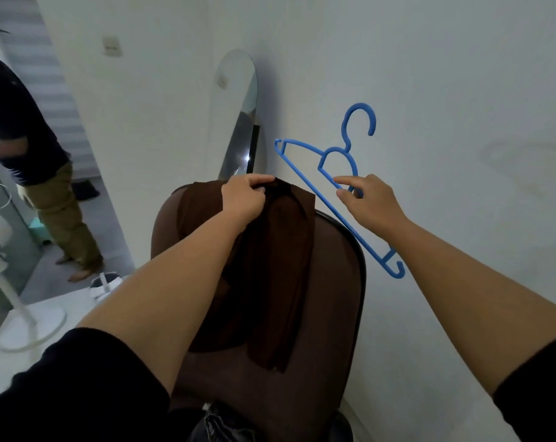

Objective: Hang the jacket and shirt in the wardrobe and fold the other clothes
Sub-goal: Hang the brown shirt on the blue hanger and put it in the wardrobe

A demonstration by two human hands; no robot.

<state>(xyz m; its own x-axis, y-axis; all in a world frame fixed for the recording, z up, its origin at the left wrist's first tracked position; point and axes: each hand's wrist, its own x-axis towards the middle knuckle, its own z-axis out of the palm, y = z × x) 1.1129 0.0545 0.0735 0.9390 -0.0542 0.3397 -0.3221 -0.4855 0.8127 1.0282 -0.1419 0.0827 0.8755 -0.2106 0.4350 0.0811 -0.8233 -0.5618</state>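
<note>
A dark brown garment [279,260] is draped over the top of a brown chair back [334,282]. My left hand [243,199] grips the garment's upper edge at the top of the chair. My right hand [364,199] pinches a blue plastic hanger [334,173] near its neck, holding it tilted in front of the white wall, hook pointing up. The hanger's lower end drops past the right side of the chair. Dark denim clothing [225,424] lies at the bottom edge on the chair seat.
A tall oval mirror [240,116] leans on the wall behind the chair. Another person [31,148] in a dark top and khaki trousers stands at the left. A white stand fan's base [31,327] sits on the floor at the lower left.
</note>
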